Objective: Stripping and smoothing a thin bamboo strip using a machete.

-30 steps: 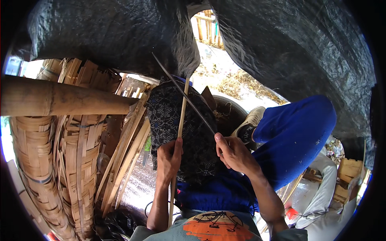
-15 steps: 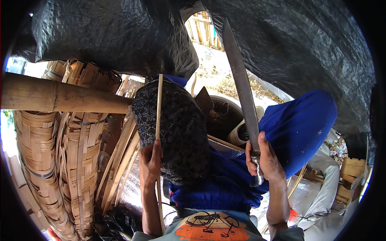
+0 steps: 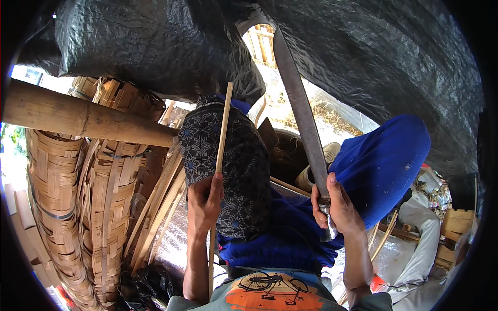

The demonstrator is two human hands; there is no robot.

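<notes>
My left hand [image 3: 205,201] is closed round a thin, pale bamboo strip [image 3: 224,129]. The strip stands nearly upright, running down past my wrist along the forearm, its upper end leaning a little to the right. Beneath it a dark patterned cloth [image 3: 244,171] covers my left knee. In my right hand [image 3: 340,207] is a machete [image 3: 301,103], gripped by its short metal-looking handle [image 3: 326,228] with the thumb along the near end of the blade. The long grey blade points up and away, tilted left, apart from the strip.
A thick bamboo pole [image 3: 93,120] reaches in from the left, ending at the cloth. Tall woven bamboo rolls [image 3: 54,192] stand below it, beside loose split bamboo [image 3: 158,217]. A black tarp [image 3: 384,62] hangs overhead. Beyond my lap sits a dark round container [image 3: 285,150].
My left hand has shifted right and slightly up with the bamboo strip, which now leans right. The machete's tip has swung a little left.
</notes>
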